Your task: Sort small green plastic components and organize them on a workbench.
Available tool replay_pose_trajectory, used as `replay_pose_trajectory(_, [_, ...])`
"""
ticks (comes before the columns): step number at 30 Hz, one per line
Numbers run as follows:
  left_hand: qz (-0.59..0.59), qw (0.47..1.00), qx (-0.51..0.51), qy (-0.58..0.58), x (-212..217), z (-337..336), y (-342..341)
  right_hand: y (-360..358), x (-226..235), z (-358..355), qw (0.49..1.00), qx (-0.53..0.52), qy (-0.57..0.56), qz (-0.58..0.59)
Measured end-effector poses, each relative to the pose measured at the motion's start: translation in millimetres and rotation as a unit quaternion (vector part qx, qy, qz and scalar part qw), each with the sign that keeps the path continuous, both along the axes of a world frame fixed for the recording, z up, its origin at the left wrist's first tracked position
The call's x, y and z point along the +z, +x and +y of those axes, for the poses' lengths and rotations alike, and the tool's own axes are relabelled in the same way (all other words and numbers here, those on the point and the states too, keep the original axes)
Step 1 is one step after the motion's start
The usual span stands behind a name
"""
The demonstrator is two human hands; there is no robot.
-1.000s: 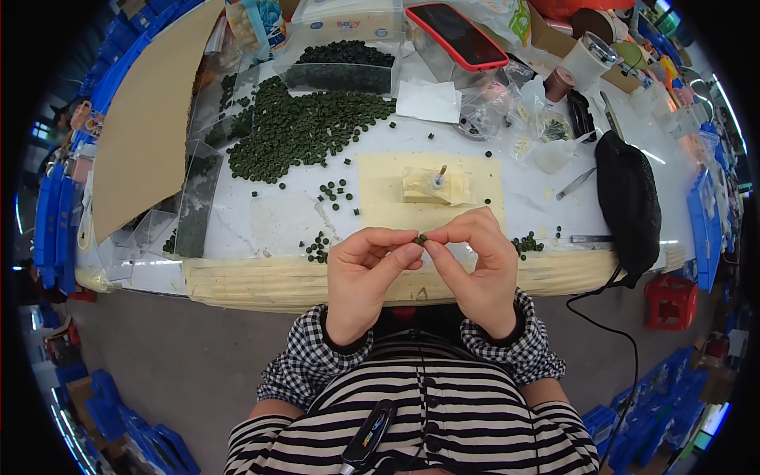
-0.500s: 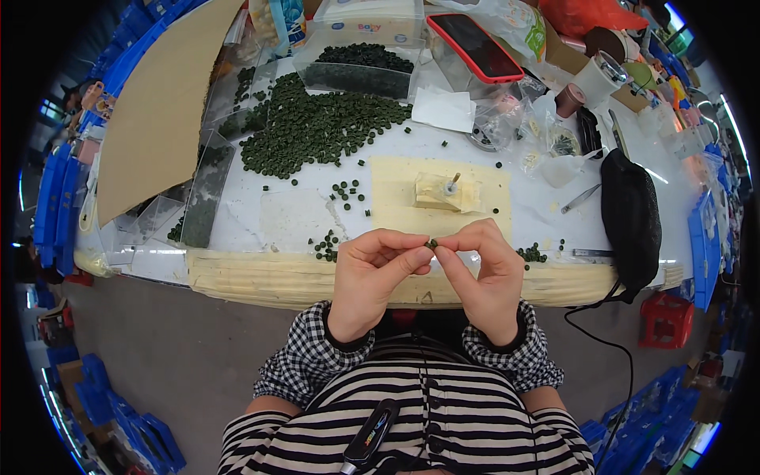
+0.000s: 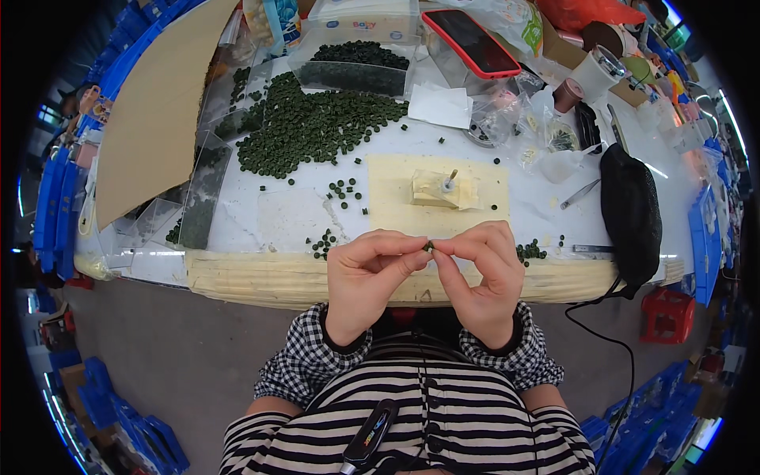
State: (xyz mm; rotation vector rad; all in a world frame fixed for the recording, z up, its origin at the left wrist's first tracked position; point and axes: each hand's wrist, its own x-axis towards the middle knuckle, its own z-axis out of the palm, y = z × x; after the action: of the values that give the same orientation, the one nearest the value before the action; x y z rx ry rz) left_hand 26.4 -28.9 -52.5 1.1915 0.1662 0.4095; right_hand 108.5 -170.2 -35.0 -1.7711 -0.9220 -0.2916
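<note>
Here the left hand (image 3: 370, 279) and the right hand (image 3: 483, 273) meet over the near edge of the table (image 3: 261, 218), fingertips pinched together on one small dark green bead (image 3: 428, 246). The bead sits between both thumbs and forefingers, just above the person's lap; it is too small and too covered to tell its long axis or which way it points. The other fingers of each hand curl loosely inward.

Against the view half a second ago, the hands hold the same pinch at the same spot by the table edge; the camera has tipped a little, so the table top sits slightly lower and nearer in view. Nothing on the table has shifted.

Beyond the hands lies a pale yellow mat (image 3: 439, 198), flat and square, with a cream block (image 3: 443, 190) on it that carries a short upright pin. A wide heap (image 3: 317, 127) of the same green beads, short round discs, spreads over the white top, with small clusters (image 3: 345, 191) near the mat. A clear plastic tray (image 3: 352, 67) holds more of them. A phone (image 3: 470, 43) in a red case lies farther back, a black pouch (image 3: 631, 210) to the right, and a brown cardboard sheet (image 3: 150, 111) to the left. The table's near edge is padded in ribbed cream foam.
</note>
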Motion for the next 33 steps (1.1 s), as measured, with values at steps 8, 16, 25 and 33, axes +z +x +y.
replay_pose_trajectory(8, [-0.001,1.000,0.001,0.010,1,3,0,2,-3,-1,0.999,0.036,0.008,-0.008])
replay_pose_trajectory(16, [0.014,0.999,-0.025,0.039,6,10,2,7,-6,-6,0.995,0.092,0.019,0.032])
replay_pose_trajectory(25, [0.022,0.999,-0.035,-0.021,9,9,3,5,-4,-7,0.996,0.079,0.022,0.043])
replay_pose_trajectory(33, [0.016,0.999,-0.034,-0.006,4,8,2,4,-3,-7,0.998,0.063,0.014,0.023])
